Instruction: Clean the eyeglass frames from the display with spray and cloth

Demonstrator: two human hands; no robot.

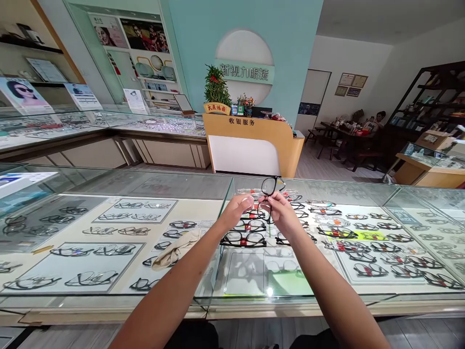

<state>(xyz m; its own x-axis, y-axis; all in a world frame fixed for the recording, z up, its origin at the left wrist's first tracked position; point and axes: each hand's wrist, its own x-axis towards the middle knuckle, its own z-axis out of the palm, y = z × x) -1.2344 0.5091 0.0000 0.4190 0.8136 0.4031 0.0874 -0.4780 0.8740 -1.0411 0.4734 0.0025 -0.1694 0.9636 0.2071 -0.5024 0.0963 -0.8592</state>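
Above the glass display case (119, 295), my right hand (281, 213) grips a pair of black-framed glasses (269, 186), which is turned so that one lens stands above the other. My left hand (235, 209) is raised just left of the glasses, its fingers pressed together around something small and pale that I cannot make out. Rows of glasses with red tags (244, 240) lie below and behind both hands. A beige cloth (176, 249) rests left of my left forearm, over some frames.
More glasses on white trays (85, 286) fill the case's left part, and further rows lie at the right. Beyond the case stands a wooden counter (250, 127) with a plant (216, 87). A seated person (378, 121) is at a table at the back right.
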